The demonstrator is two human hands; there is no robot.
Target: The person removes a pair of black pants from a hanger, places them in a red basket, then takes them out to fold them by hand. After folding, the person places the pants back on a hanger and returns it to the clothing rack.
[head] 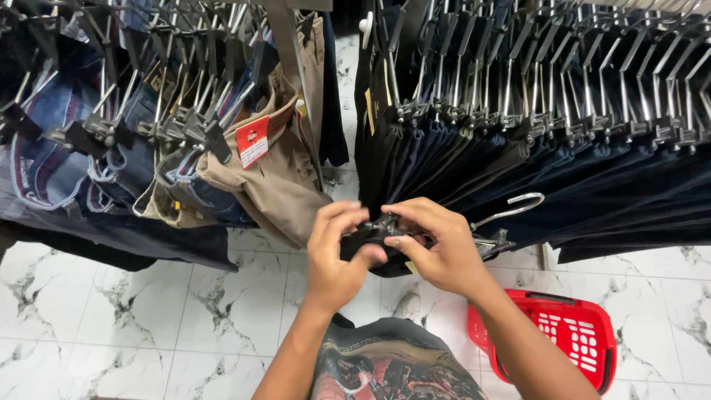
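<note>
1. Two racks of trousers hang over a white marbled floor (111, 318); the left rack (148, 44) carries blue jeans (52, 163) on clip hangers.
2. Khaki trousers (278, 178) with a red tag (252, 139) hang at the right end of that left rack.
3. Left hand (337, 248) is closed on the left end of a dark clip hanger (381, 228), thumb pressing its underside, fingers curled over the top.
4. That clip hanger sits between both hands, just below the front edge of the right rack, with a dark folded garment (385, 263) caught under it.
5. Right hand (437, 248) is closed on the hanger's right part, fingertips meeting the left hand's at the middle clip.
6. Its metal hook (515, 206) sticks out to the right, past the right hand.
7. Navy trousers (592, 185) fill the right rack (563, 59).
8. Red plastic basket (570, 333) stands on the floor near the lower right corner.
</note>
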